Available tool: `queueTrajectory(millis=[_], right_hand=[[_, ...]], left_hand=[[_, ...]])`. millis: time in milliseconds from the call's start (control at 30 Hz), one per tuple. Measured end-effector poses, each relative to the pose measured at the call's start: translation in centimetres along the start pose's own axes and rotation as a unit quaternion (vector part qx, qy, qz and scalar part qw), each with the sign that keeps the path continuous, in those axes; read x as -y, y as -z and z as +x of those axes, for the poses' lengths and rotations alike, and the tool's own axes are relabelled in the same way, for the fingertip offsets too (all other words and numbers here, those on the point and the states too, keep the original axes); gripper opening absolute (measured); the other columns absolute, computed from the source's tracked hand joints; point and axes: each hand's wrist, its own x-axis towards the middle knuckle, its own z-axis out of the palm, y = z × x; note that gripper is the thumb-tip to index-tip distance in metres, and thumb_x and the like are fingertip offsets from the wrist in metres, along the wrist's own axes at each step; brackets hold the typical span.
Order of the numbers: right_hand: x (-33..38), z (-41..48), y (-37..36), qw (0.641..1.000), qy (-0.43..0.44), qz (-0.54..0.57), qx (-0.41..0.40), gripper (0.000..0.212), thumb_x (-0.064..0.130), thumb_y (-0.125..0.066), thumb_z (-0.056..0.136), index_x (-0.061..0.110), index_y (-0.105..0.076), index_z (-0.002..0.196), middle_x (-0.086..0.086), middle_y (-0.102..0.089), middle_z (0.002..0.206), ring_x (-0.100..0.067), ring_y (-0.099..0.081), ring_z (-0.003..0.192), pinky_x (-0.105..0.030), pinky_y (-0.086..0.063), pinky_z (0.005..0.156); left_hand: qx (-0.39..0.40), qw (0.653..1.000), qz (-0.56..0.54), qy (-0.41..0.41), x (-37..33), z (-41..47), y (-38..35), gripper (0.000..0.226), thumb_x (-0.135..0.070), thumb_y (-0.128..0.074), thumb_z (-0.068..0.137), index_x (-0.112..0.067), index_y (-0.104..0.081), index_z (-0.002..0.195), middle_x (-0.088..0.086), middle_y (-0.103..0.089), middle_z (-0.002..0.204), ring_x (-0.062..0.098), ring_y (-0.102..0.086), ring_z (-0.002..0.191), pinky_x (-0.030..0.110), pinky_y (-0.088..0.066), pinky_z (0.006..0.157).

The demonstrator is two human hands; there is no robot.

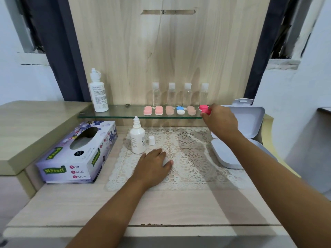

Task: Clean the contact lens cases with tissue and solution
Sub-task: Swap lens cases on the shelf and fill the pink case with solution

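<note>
My left hand point(152, 165) lies flat, fingers straight, on the near mat point(193, 158). My right hand point(220, 122) pinches the pink case point(204, 108) at the shelf's point(125, 113) right end. The solution bottle point(137, 138) is uncapped and the tissue box point(78, 151) untouched, I judge: wiping lies ahead.

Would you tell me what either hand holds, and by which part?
Right hand pinches the pink lens case by its near end; left hand holds nothing.
</note>
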Motion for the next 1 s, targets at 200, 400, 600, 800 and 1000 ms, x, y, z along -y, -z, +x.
queueTrajectory(millis=[200,400,600,800,1000], right_hand=[[0.3,0.7,-1.1,0.998,-0.017,-0.054,0.032,0.026,0.026,-0.049,0.093,0.005,-0.059,0.105,-0.014,-0.064,0.104,-0.033,-0.058,0.094,-0.03,-0.036,0.064],[0.4,1.4,-1.8,0.997,-0.043,-0.059,0.036,0.021,0.018,-0.049,0.092,0.004,-0.06,0.103,-0.013,-0.064,0.101,-0.029,-0.054,0.083,-0.03,-0.036,0.062],[0.6,2.1,-2.4,0.996,-0.069,-0.038,0.041,0.018,0.014,-0.05,0.091,0.004,-0.06,0.102,-0.012,-0.064,0.101,-0.028,-0.052,0.08,-0.029,-0.036,0.062],[0.3,2.1,-2.5,0.998,-0.057,-0.024,0.031,0.023,0.022,-0.048,0.092,0.005,-0.059,0.103,-0.012,-0.063,0.103,-0.029,-0.055,0.087,-0.03,-0.036,0.064],[-0.2,1.9,-2.9,0.999,-0.043,-0.017,0.004,0.023,0.023,-0.046,0.092,0.007,-0.059,0.101,-0.012,-0.064,0.101,-0.031,-0.056,0.088,-0.031,-0.035,0.063]], left_hand=[[0.0,1.0,-0.002,0.002,0.1,0.0,-0.1,0.054,-0.046,-0.033,0.097,-0.018,-0.033,0.143,0.0,-0.024,0.154,0.014,-0.018,0.142,0.039,-0.014,0.116],[-0.003,1.0,0.004,0.001,0.0,0.0,-0.1,0.054,-0.046,-0.033,0.097,-0.018,-0.034,0.143,0.0,-0.025,0.154,0.014,-0.019,0.142,0.039,-0.014,0.116],[-0.003,1.0,0.007,-0.004,0.2,0.0,-0.2,0.054,-0.047,-0.032,0.097,-0.018,-0.034,0.143,0.0,-0.026,0.153,0.014,-0.019,0.141,0.039,-0.013,0.116],[-0.002,1.0,0.007,-0.003,0.2,0.0,-0.2,0.054,-0.046,-0.032,0.097,-0.019,-0.034,0.143,0.0,-0.025,0.153,0.014,-0.018,0.142,0.04,-0.012,0.117],[-0.001,1.0,0.002,0.0,0.1,0.0,-0.2,0.054,-0.046,-0.032,0.097,-0.018,-0.034,0.143,0.0,-0.025,0.153,0.013,-0.018,0.142,0.039,-0.01,0.117]])
